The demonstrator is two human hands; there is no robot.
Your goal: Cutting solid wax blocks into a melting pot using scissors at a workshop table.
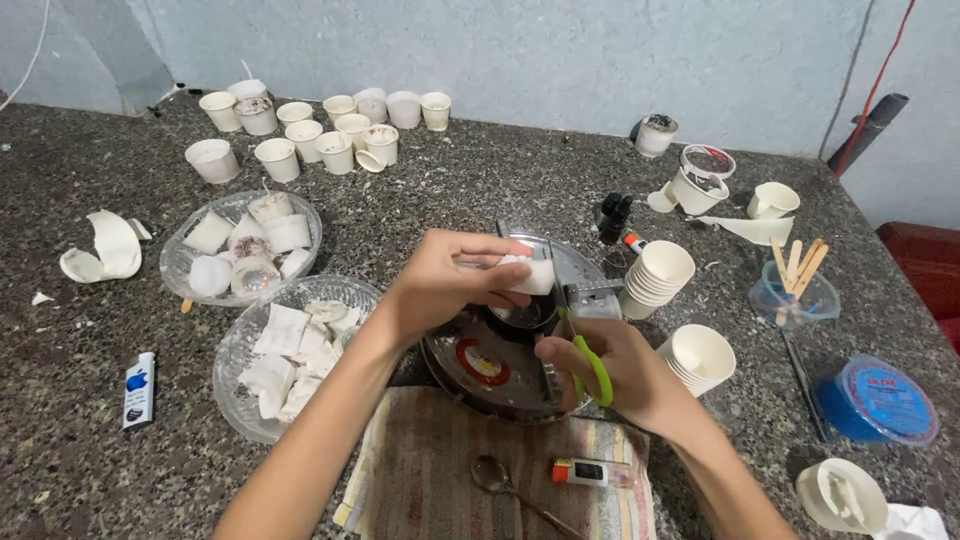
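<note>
Wax block (530, 275) pinched in my left hand (440, 285) over the metal pan (490, 365) mid-countertop, right hand (610, 375) gripping green-handled scissors (590, 365). Looks partway done: glass bowl (245, 345) near the front edge holds cut chunks, paper cups (300, 130) along the back edge mostly unfilled.

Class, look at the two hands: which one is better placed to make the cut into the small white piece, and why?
The right hand, probably. It holds the green-handled scissors, blades pointing up toward the white piece. The left hand pinches that piece above the metal pan, so it serves to steady it.
</note>
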